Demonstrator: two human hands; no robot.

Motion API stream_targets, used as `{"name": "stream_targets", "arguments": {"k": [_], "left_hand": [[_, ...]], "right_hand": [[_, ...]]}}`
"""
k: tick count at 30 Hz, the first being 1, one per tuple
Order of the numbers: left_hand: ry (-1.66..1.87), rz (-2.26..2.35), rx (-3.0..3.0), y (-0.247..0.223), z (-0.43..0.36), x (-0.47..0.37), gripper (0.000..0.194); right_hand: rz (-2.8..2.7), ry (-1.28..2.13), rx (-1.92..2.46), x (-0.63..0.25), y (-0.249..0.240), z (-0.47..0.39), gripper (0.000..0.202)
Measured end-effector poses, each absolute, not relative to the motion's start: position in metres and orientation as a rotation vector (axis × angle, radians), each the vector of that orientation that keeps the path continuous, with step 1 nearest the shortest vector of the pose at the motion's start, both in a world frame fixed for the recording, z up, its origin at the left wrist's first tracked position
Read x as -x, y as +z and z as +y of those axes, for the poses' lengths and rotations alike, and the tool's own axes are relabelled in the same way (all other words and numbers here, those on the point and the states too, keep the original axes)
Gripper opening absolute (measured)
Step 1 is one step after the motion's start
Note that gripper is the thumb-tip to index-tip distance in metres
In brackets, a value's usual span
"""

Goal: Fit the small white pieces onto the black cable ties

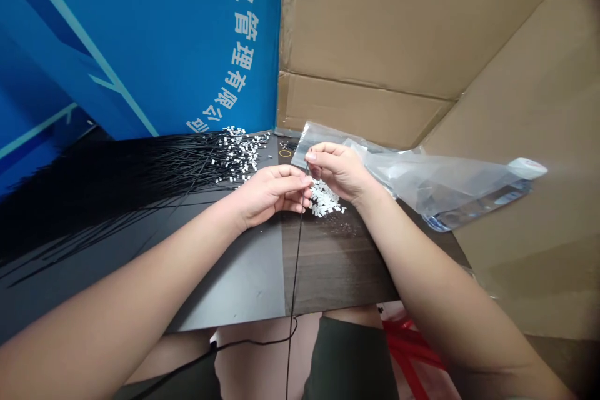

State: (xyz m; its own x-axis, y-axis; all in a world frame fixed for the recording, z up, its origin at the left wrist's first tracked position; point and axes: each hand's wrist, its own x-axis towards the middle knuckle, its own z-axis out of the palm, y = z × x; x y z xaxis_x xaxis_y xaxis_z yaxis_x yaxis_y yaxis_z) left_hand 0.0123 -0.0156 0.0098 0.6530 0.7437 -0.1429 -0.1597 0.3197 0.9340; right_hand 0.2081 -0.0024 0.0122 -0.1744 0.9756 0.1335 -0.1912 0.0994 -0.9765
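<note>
A thin black wire [295, 275] runs from my fingers down past the table edge. My left hand [276, 194] pinches it between thumb and forefinger, just below its upper end. Above and slightly right, my right hand [340, 169] has its thumb and forefinger closed at the tip of the same wire. Any small part at that tip is hidden by the fingers. Under and beside my hands lies a pile of small white connectors [324, 199]. To the left spreads a large bundle of black wires [154, 169], with white connectors on the ends toward me.
A clear plastic bag [412, 175] lies right of my hands. A yellowish ring [285, 153] rests behind them. A blue printed panel [187, 31] and a cardboard wall [365, 25] enclose the dark table [337, 275]. A black cable [253, 342] crosses below the table edge.
</note>
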Motion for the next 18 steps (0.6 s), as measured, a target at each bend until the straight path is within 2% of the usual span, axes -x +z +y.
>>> {"name": "stream_targets", "arguments": {"k": [6,11,18], "left_hand": [[0.788,0.789,-1.305,0.002,-0.007,-0.012,0.032],[0.802,1.124,-2.043,-0.011,0.009,-0.010,0.016],[0.718,0.986,-2.351,-0.028,0.019,-0.023,0.012]], "right_hand": [[-1.275,1.347,0.920,-0.215,0.015,-0.002,0.033],[-1.342,1.376,0.921,-0.223,0.018,-0.003,0.036],[-1.341,1.367,0.910,-0.220,0.021,-0.005,0.039]]}}
